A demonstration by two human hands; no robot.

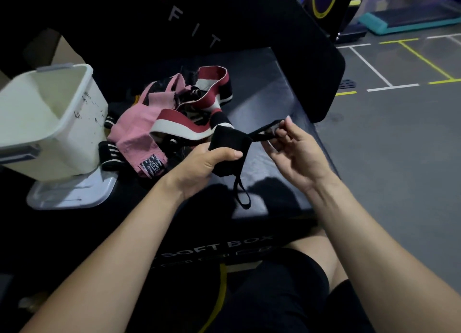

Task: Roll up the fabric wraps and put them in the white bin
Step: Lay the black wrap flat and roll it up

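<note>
Your left hand (199,165) grips a rolled black fabric wrap (228,143) above the black padded worktop (269,103), thumb pressed across the roll. Your right hand (294,153) pinches the wrap's narrow tail end, drawn taut between the hands (a thin loop hangs below the roll). The white plastic bin (50,123) sits tilted at left, beside a heap of pink and red-and-white fabric wraps (154,118).
</note>
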